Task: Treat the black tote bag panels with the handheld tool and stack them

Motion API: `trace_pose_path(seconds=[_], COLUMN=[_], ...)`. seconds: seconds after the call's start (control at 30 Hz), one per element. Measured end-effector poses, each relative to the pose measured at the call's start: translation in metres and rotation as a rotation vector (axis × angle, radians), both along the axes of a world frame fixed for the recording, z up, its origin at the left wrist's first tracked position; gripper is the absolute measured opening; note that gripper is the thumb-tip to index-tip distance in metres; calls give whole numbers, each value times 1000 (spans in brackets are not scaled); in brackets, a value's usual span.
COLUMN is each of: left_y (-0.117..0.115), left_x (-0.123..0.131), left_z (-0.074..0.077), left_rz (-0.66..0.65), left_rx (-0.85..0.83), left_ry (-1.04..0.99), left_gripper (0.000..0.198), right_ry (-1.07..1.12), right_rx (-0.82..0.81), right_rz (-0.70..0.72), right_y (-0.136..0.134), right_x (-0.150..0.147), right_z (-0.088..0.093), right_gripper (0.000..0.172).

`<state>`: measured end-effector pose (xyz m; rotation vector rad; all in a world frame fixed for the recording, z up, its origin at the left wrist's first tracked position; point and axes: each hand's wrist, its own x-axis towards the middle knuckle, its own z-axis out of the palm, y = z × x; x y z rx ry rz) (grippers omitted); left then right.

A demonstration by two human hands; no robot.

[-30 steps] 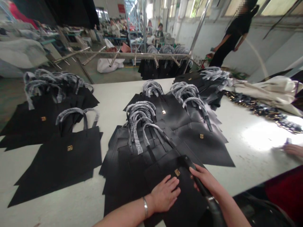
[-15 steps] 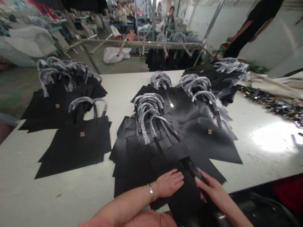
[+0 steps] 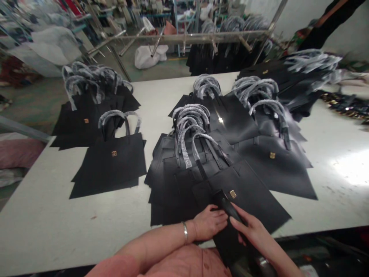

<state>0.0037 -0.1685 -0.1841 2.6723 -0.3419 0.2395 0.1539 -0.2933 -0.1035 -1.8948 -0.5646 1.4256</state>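
Observation:
A black tote bag (image 3: 253, 192) with a gold clasp (image 3: 233, 194) lies on top of a fanned stack of like bags (image 3: 173, 177) at the table's near edge. My left hand (image 3: 210, 223), a bracelet on its wrist, lies flat on this bag's near corner with fingers stretched out. My right hand (image 3: 250, 232) is closed round a black handle (image 3: 226, 204) that runs from just below the clasp back under my palm. The stack's other handles (image 3: 190, 123) are wrapped in grey foam.
More black bag piles lie on the white table (image 3: 43, 223): one at the left (image 3: 112, 161), one behind it (image 3: 86, 111), others at the centre right (image 3: 271, 154) and far right (image 3: 300, 80). A metal rack (image 3: 190, 37) stands beyond. A person in black (image 3: 331, 23) stands at the far right.
The view has tilted down and shifted. The top bag's clasp, covered half a second ago, shows again. Both my hands have drawn slightly nearer to me along the bag and its handle.

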Motion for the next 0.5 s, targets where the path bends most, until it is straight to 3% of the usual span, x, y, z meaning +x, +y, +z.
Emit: trace_pose_path(seconds=[0.17,0.4,0.5], left_y=[-3,-4,-4], left_x=[0,1,2], left_z=[-2,-3,-1], left_rz=[35,97,94], left_rx=[-47,-56,-76], left_ry=[35,-4,37], left_gripper=[17,16,16], right_ry=[-45,12,23], right_rx=[33,-39,4], right_rz=[41,53,58], right_y=[15,1,15], right_x=[-5,2,0], right_z=[5,5,4], right_gripper=[70,75,72])
